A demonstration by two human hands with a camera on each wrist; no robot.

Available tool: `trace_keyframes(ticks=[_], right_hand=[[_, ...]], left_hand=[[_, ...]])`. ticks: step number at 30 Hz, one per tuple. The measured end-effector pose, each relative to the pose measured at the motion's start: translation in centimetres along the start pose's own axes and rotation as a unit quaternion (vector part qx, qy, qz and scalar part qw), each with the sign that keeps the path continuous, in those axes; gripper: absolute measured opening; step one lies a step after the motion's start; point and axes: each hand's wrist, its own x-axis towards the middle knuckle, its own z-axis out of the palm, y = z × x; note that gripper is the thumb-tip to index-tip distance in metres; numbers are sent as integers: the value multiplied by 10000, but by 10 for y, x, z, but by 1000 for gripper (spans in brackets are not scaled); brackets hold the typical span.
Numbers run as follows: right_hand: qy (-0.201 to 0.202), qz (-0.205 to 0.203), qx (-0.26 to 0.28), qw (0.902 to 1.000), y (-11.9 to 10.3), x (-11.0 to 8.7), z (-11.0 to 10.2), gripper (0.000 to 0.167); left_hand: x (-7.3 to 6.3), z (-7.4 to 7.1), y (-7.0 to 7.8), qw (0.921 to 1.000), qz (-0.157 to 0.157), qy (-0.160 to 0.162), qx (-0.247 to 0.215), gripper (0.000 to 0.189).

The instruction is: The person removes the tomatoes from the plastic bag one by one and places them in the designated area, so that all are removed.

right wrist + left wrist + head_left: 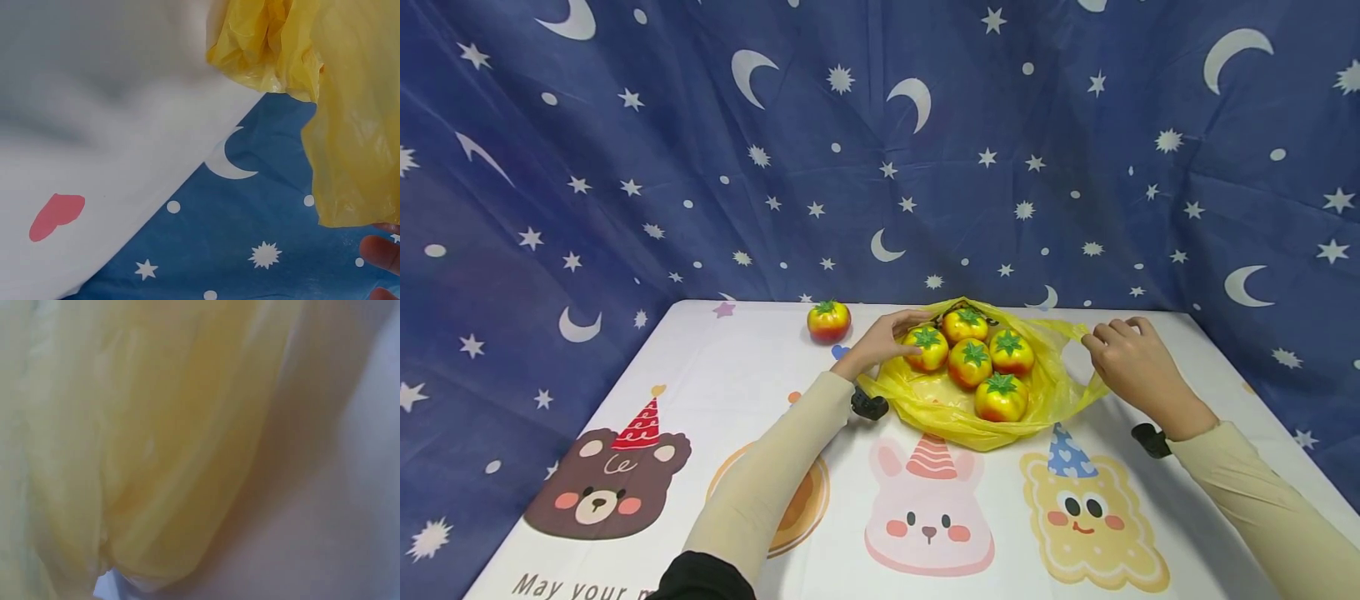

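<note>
A yellow plastic bag (940, 421) lies spread open on the table, with several red-and-yellow tomatoes (970, 364) with green leafy tops inside it. My left hand (883, 335) reaches over the bag's left rim and grips the leftmost tomato (927, 350), thumb in front and fingers behind. To the right, my right hand (1129, 358) pinches the bag's handle and holds it raised and stretched out. Yellow plastic (181, 444) fills much of the left wrist view, where the left fingers are hidden. In the right wrist view, fingertips (380, 253) show at the end of the plastic.
One more tomato (829, 322) stands outside the bag, near the table's back edge to the left. The white tablecloth (737, 375) carries printed cartoon figures. Behind the table hangs a dark blue curtain (820, 167) with moons and stars.
</note>
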Motion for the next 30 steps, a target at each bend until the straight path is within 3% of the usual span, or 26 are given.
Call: trace_keyframes(ticks=[10, 21, 30], right_hand=[[56, -55, -17, 10000, 1, 0, 0, 25], [11, -19, 3, 10000, -1, 1, -2, 25], [3, 6, 28, 10000, -3, 1, -1, 25]], left_hand=[[1, -2, -1, 9993, -255, 37, -255, 53], [5, -1, 19, 9893, -1301, 104, -659, 46], [7, 5, 21, 9892, -1314, 483, -437, 44]])
